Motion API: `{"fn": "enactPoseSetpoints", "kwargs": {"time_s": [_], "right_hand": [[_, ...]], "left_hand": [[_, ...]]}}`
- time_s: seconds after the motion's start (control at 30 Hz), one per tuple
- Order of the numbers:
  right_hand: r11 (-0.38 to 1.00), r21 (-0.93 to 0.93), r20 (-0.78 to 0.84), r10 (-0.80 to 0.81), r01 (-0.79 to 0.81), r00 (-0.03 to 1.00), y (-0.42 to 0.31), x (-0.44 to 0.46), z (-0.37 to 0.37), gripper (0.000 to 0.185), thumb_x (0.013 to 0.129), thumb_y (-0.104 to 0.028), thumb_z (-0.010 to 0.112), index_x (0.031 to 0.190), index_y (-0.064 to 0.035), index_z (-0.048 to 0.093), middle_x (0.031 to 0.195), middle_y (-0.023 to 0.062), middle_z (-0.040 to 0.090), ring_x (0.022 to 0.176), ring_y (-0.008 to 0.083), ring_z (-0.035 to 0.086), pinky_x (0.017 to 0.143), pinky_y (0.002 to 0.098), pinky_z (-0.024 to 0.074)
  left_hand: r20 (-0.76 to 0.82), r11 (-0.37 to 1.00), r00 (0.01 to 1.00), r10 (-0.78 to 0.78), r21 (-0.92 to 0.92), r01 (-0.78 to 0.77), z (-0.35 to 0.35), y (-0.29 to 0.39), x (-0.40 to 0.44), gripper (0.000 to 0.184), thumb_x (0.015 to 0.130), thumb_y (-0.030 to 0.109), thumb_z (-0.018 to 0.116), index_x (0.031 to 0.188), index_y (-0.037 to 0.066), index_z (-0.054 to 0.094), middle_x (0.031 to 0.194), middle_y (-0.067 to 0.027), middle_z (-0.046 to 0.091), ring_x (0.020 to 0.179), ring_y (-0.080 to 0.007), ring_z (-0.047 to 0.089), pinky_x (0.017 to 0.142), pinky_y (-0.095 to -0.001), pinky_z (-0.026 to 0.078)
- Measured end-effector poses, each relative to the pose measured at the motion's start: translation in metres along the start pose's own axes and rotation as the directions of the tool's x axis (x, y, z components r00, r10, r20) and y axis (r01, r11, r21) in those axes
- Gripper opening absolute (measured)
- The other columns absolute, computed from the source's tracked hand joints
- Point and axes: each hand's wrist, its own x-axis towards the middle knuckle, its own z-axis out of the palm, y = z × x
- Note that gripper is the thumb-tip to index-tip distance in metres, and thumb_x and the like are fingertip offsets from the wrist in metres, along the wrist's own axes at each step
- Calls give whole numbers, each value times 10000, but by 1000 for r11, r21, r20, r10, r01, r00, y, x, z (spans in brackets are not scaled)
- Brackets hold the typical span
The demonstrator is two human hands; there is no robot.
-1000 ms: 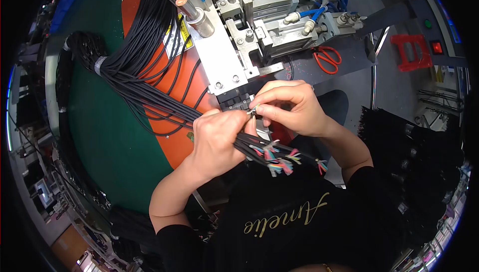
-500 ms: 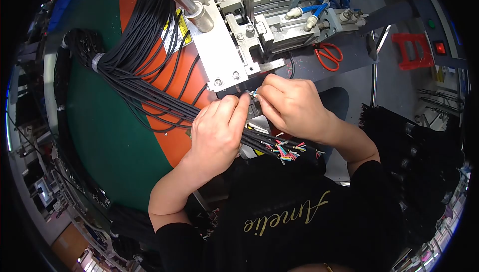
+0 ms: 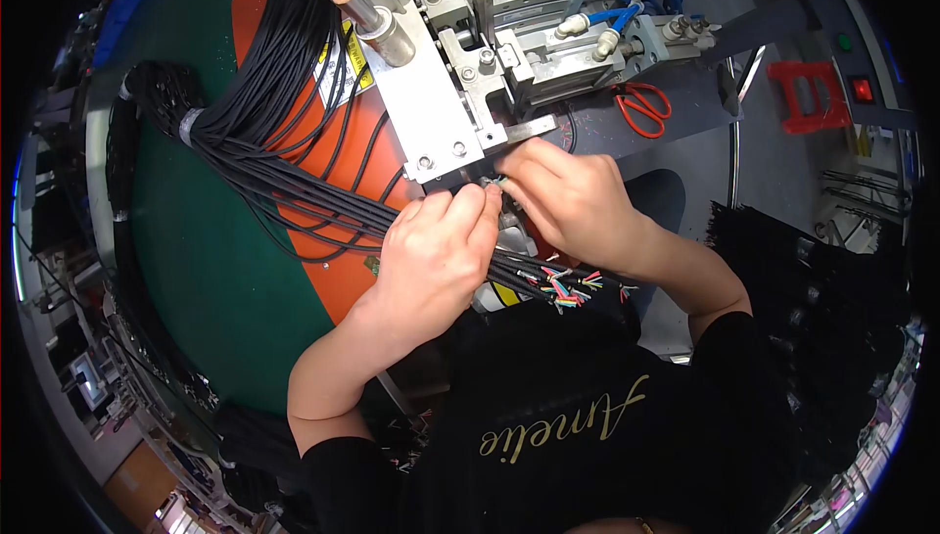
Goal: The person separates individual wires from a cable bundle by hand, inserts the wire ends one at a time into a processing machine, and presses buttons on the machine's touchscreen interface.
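My left hand (image 3: 441, 252) is closed in a pinch at the front edge of the machine, on the end of a black cable. Close beside it, my right hand (image 3: 580, 203) pinches the thin coloured wires (image 3: 500, 181) that stick out of that end; the fingertips partly hide them. A bundle of black cables (image 3: 328, 203) runs from the left and passes under my left hand. Its stripped ends (image 3: 568, 286), with red, white, blue and yellow wires, fan out below my right hand.
The clamping machine (image 3: 509, 54) with metal blocks and blue air hoses (image 3: 627, 15) stands just beyond my hands. Red-handled scissors (image 3: 643, 110) lie on its grey base. A green table (image 3: 225, 250) with an orange sheet (image 3: 338, 284) is at left; more black cables (image 3: 813, 328) hang at right.
My left hand has shifted slightly right and its fingers have curled in closer to my right hand. The right fingers have turned a little, and less of the coloured wires shows.
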Motion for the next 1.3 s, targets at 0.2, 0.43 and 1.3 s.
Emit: {"fn": "enactPoseSetpoints", "kwargs": {"time_s": [0.2,0.43,1.3], "right_hand": [[970,193,104,132,-151,986,2,6,-5,47,802,-33,671,830,-11,640,706,84,616,553,197,619,506,306,490],[833,445,218,256,-330,942,12,2,-2,58,811,-17,670,803,14,622,634,66,576,507,106,533,473,271,405],[298,918,148,355,-262,923,-27,-19,18,137,966,-58,587,1065,22,639,766,13,584,608,18,527,543,177,399]], "left_hand": [[-19,993,994,-105,-58,103,0,0,-2,374,725,46,608,1094,16,660,898,-73,564,762,-217,573,683,-342,482],[-155,957,955,-254,-185,224,-6,-20,-34,317,627,-44,692,941,-2,675,868,-97,579,789,-274,575,681,-377,459],[-137,779,946,-294,-608,154,-1,-6,-12,114,822,42,709,920,4,665,719,-123,634,595,-285,625,540,-359,481]]}}
